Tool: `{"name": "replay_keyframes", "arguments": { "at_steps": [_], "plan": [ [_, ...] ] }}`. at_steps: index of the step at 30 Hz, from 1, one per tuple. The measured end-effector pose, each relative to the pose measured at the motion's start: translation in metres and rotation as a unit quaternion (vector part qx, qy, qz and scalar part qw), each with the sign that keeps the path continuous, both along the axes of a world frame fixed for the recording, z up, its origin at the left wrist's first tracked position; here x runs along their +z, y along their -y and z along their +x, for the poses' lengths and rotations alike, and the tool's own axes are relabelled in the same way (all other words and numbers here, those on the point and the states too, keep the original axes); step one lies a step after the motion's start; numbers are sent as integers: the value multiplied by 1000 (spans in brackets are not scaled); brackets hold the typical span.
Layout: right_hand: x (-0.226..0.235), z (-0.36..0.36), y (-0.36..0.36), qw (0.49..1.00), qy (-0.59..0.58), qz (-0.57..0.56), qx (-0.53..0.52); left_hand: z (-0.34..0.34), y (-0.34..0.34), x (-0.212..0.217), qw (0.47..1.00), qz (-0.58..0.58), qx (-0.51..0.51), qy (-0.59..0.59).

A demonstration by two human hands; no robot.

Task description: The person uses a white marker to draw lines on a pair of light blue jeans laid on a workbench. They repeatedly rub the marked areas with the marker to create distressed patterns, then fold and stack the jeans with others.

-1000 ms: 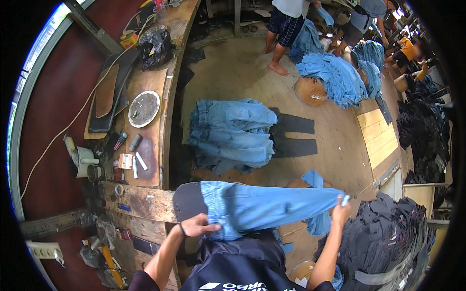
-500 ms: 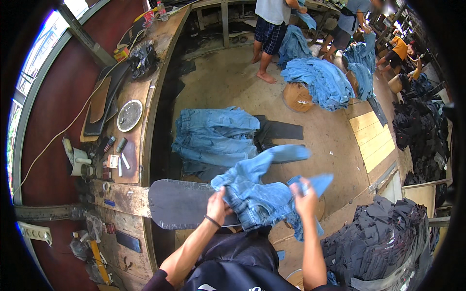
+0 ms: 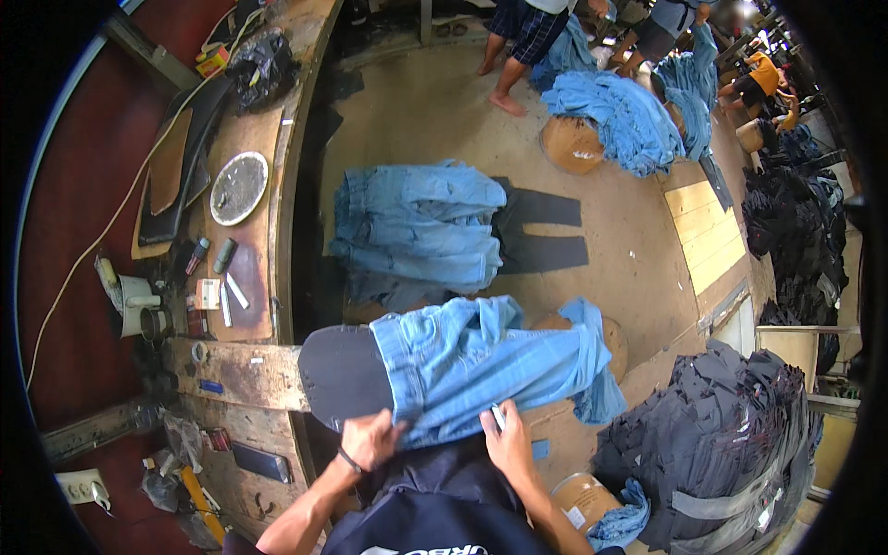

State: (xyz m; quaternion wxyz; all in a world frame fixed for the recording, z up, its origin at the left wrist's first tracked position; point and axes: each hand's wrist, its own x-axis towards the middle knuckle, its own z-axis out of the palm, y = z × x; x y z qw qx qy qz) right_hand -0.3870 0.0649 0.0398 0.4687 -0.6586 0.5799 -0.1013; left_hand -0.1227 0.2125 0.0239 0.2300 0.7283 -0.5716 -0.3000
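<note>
A pair of light blue jeans (image 3: 481, 361) lies in front of me, its elastic waistband drawn over a black padded board (image 3: 344, 381). The legs trail to the right, one end bunched. My left hand (image 3: 370, 439) is closed on the near corner of the waistband. My right hand (image 3: 511, 446) is at the near edge of the jeans, closed round a small white stick (image 3: 499, 417) whose exact kind I cannot make out.
Beyond the board is a stack of blue jeans (image 3: 416, 227) with black trousers (image 3: 546, 229) beneath. At left a wooden bench (image 3: 242, 375) carries a round dish (image 3: 239, 189) and a phone (image 3: 261, 462). A dark cloth bundle (image 3: 712, 444) stands at right. Other people work at the back.
The jeans, lifted and swinging before, now lie stretched along the board with the waistband around it. My right hand has moved left and down. A white stick now shows in it.
</note>
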Motion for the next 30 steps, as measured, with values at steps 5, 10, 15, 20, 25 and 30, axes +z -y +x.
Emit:
{"name": "replay_keyframes", "arguments": {
  "at_steps": [5, 10, 15, 20, 25, 30],
  "plan": [
    [17, -26, 66, 989, -33, -136, -36, -25, 37, 7, 983, -37, 171, -63],
    [-1, -34, 73, 961, -129, -235, 64, -43, 11, 23, 969, 20, 239, -55],
    [2, 11, 11, 987, 58, -57, 135, 48, 12, 50, 886, -27, 421, 191],
    [19, 33, 28, 966, 89, -193, 147, 16, 147, 27, 947, -216, 236, -27],
    [2, 62, 16, 931, 50, -298, 207, 12, 247, -17, 986, 154, -20, 56],
    [-19, 79, 23, 917, 9, -328, 227, 35, 277, -29, 992, 83, -75, 63]
  ]
}}
